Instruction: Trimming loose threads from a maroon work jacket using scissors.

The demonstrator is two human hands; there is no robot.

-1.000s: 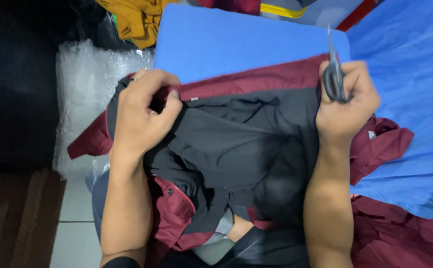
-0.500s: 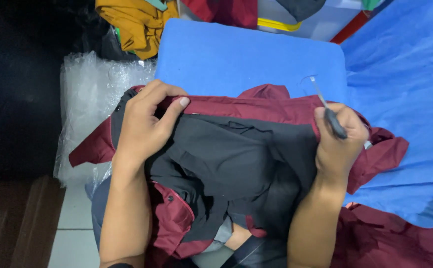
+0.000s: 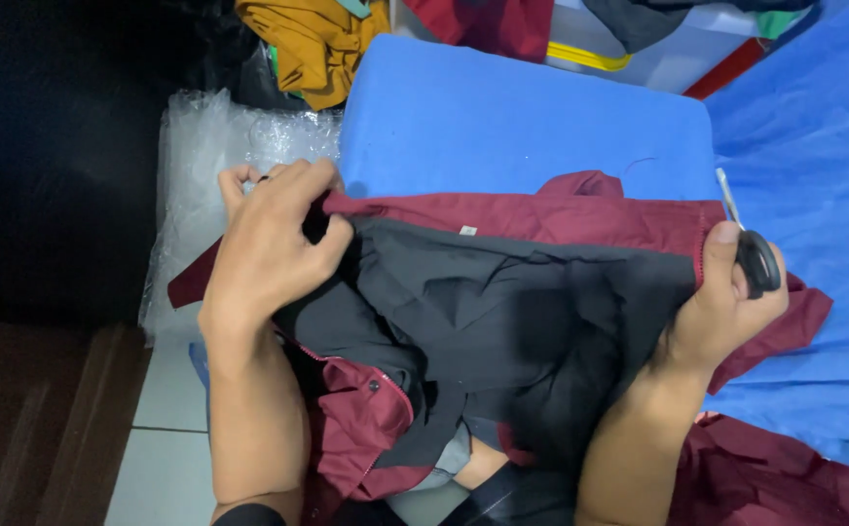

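A maroon garment [image 3: 580,216] with a black lining [image 3: 502,321] lies spread against a blue padded block [image 3: 502,117]. My left hand [image 3: 274,248] pinches its left edge, fingers closed on the cloth. Over on the other side, my right hand [image 3: 721,302] grips the right edge and also holds small black-handled scissors [image 3: 748,244], their thin blades pointing up and away. The garment hangs down between my forearms, a maroon flap with a snap button [image 3: 371,387] showing below.
Clear bubble wrap [image 3: 205,166] lies left of the block. Blue cloth [image 3: 814,175] covers the right side. A mustard garment [image 3: 313,39] and other clothes are piled at the top. More maroon fabric [image 3: 785,477] sits at bottom right. Tiled floor [image 3: 157,429] shows lower left.
My hands have spread the garment wider and shifted it lower on the block. The scissors in my right hand have tilted from upright, and the view has drawn closer.
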